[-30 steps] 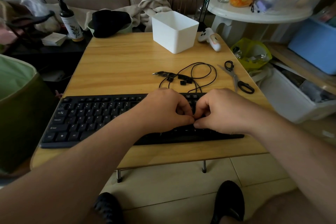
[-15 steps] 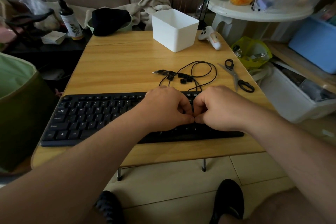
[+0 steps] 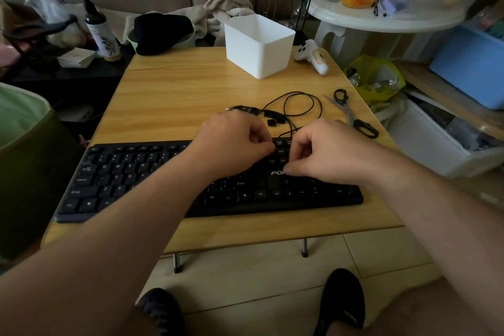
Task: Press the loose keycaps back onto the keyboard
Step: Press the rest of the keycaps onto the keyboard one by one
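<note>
Keycap seating is in hand at the right-centre of the black plastic keyboard (image 3: 141, 180).

The left hand (image 3: 231, 144) and right hand (image 3: 324, 153) are held curled over the keys; whether a keycap is pinched cannot be told. About 3 small black loose keycaps (image 3: 272, 121) are seen on the pale wooden table (image 3: 177, 95), just above the hands, beside a coiled black cable (image 3: 300, 106). Next, a cap is judged to need aligning and a straight downward press. The white rectangular plastic bin (image 3: 259, 46), upper centre, is turned so that its contents cannot be seen.
</note>
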`<state>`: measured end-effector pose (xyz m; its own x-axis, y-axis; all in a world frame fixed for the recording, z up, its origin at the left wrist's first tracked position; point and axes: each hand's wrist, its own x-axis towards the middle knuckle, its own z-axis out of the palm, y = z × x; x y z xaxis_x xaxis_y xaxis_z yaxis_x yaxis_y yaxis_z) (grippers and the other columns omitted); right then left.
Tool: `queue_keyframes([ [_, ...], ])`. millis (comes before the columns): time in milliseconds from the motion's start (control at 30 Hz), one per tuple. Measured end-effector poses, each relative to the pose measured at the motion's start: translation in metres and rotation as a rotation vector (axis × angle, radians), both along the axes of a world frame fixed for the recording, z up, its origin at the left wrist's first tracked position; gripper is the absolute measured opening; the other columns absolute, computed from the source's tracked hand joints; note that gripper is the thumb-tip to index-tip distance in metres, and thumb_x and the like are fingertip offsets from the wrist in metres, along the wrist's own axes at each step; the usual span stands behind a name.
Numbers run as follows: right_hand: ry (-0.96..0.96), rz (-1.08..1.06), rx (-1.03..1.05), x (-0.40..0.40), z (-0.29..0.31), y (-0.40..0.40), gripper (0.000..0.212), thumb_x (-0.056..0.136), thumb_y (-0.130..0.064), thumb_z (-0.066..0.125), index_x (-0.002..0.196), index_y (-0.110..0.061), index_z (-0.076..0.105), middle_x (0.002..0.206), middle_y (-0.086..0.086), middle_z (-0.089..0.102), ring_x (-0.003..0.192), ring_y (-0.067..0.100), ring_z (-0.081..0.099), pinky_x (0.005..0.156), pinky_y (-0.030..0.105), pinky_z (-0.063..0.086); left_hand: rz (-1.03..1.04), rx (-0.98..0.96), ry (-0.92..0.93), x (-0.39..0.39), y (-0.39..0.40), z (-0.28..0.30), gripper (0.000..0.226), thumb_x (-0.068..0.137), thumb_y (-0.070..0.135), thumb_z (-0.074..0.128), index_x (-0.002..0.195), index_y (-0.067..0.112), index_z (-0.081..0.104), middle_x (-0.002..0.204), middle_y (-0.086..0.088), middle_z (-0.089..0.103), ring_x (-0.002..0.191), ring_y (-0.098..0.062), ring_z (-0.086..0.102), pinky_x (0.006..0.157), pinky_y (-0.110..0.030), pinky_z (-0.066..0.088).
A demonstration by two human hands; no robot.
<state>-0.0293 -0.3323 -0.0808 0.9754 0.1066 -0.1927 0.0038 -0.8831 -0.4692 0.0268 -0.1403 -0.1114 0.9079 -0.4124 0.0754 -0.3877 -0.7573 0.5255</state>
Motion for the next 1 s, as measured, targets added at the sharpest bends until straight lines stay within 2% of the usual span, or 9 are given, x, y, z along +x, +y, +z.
queue_keyframes([
  [100, 0.020, 0.032, -0.057, 0.000, -0.003, 0.004, 0.019, 0.080, -0.039, 0.087, 0.073, -0.029, 0.074, 0.078, -0.013, 0.068, 0.075, 0.003, 0.062, 0.057, 0.023, 0.043, 0.054, 0.042, -0.028, 0.012, 0.001, -0.005, 0.007, 0.089, 0.046, 0.071, 0.088, 0.039, 0.072, 0.084, 0.020, 0.066, 0.091, -0.007, 0.062, 0.094, -0.044, 0.054],
  [233, 0.015, 0.058, -0.076, 0.002, -0.001, 0.006, 0.020, 0.080, -0.039, 0.087, 0.072, -0.027, 0.073, 0.079, -0.012, 0.066, 0.075, 0.004, 0.061, 0.058, 0.025, 0.044, 0.084, 0.086, -0.080, 0.024, -0.006, -0.011, 0.009, 0.093, 0.044, 0.066, 0.101, 0.043, 0.069, 0.095, 0.020, 0.068, 0.100, -0.012, 0.060, 0.102, -0.046, 0.048],
  [433, 0.062, 0.042, -0.093, 0.005, -0.005, 0.009, 0.024, 0.084, -0.037, 0.085, 0.072, -0.023, 0.069, 0.079, -0.010, 0.064, 0.074, 0.009, 0.060, 0.058, 0.027, 0.042, 0.107, 0.111, -0.078, 0.041, -0.021, -0.011, 0.029, 0.095, 0.040, 0.062, 0.123, 0.042, 0.068, 0.109, 0.017, 0.067, 0.108, -0.015, 0.060, 0.102, -0.044, 0.041],
  [600, 0.039, 0.058, -0.147, 0.006, -0.004, 0.014, 0.026, 0.087, -0.034, 0.081, 0.069, -0.023, 0.065, 0.080, -0.010, 0.061, 0.075, 0.008, 0.054, 0.060, 0.028, 0.042, 0.111, 0.253, -0.068, 0.050, -0.035, -0.014, 0.037, 0.097, 0.040, 0.059, 0.132, 0.045, 0.064, 0.121, 0.012, 0.069, 0.120, -0.021, 0.058, 0.105, -0.046, 0.037],
  [733, -0.030, 0.107, -0.254, 0.007, -0.006, 0.017, 0.023, 0.089, -0.027, 0.074, 0.070, -0.025, 0.062, 0.080, -0.010, 0.059, 0.077, 0.010, 0.052, 0.067, 0.033, 0.048, 0.136, 0.357, -0.129, 0.053, -0.044, -0.016, 0.030, 0.095, 0.046, 0.060, 0.124, 0.044, 0.069, 0.113, 0.012, 0.071, 0.112, -0.020, 0.061, 0.095, -0.043, 0.037],
  [867, -0.035, 0.128, -0.249, 0.010, -0.009, 0.010, 0.022, 0.094, -0.035, 0.070, 0.076, -0.029, 0.058, 0.082, -0.010, 0.057, 0.076, 0.007, 0.049, 0.060, 0.030, 0.039, 0.144, 0.394, -0.181, 0.053, -0.043, -0.012, 0.026, 0.099, 0.044, 0.055, 0.116, 0.037, 0.073, 0.111, 0.008, 0.071, 0.110, -0.022, 0.061, 0.096, -0.044, 0.035],
  [933, -0.063, 0.100, -0.164, 0.012, -0.010, 0.005, 0.020, 0.093, -0.039, 0.072, 0.079, -0.029, 0.061, 0.080, -0.011, 0.058, 0.074, 0.007, 0.053, 0.058, 0.029, 0.039, 0.139, 0.288, -0.118, 0.052, -0.037, -0.004, 0.025, 0.102, 0.042, 0.053, 0.111, 0.035, 0.074, 0.107, 0.008, 0.071, 0.105, -0.022, 0.061, 0.098, -0.045, 0.037],
  [967, -0.108, 0.068, -0.109, 0.013, -0.010, 0.002, 0.019, 0.091, -0.040, 0.074, 0.080, -0.029, 0.064, 0.078, -0.011, 0.059, 0.073, 0.007, 0.055, 0.057, 0.030, 0.041, 0.123, 0.180, -0.056, 0.050, -0.033, 0.001, 0.023, 0.103, 0.041, 0.054, 0.106, 0.034, 0.075, 0.099, 0.009, 0.072, 0.095, -0.018, 0.062, 0.094, -0.042, 0.042],
  [1000, -0.182, 0.029, -0.053, 0.016, -0.011, -0.001, 0.017, 0.090, -0.040, 0.076, 0.082, -0.029, 0.065, 0.077, -0.011, 0.060, 0.071, 0.006, 0.056, 0.058, 0.030, 0.044, 0.099, 0.039, 0.027, 0.048, -0.028, 0.005, 0.023, 0.103, 0.040, 0.056, 0.100, 0.031, 0.076, 0.088, 0.009, 0.072, 0.079, -0.012, 0.061, 0.083, -0.034, 0.049],
])
